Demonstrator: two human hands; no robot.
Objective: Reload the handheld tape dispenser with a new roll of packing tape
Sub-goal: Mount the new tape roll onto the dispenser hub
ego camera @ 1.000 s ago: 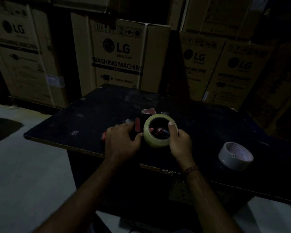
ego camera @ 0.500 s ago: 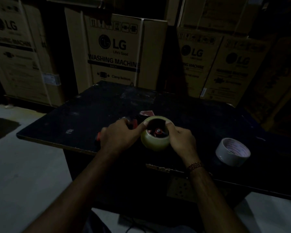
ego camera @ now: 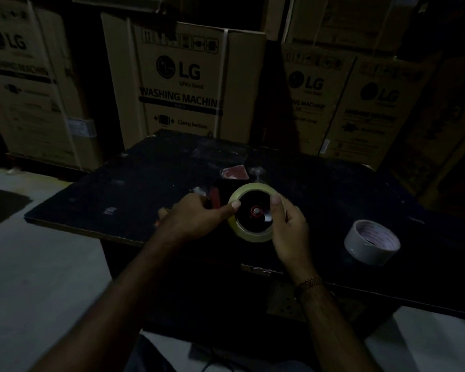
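A yellowish roll of packing tape (ego camera: pixel 253 235) lies flat over the hub of the red and black tape dispenser (ego camera: pixel 214 197) on the dark table (ego camera: pixel 134 189). The red hub centre shows through the roll's hole. My left hand (ego camera: pixel 192 217) covers the dispenser's handle, and its thumb presses on the roll's left rim. My right hand (ego camera: pixel 289 232) grips the roll's right side, thumb on the top rim and fingers curled round the outside. The scene is very dim, and most of the dispenser's body is hidden.
A white tape roll (ego camera: pixel 371 241) lies on the table to the right. Several large LG cardboard boxes (ego camera: pixel 183 84) stand close behind the table. A pale floor (ego camera: pixel 38 277) lies to the left and below the table's front edge.
The roll has tipped from tilted toward me to lying flatter on the hub. My left thumb has come onto its left rim. The camera has shifted a little.
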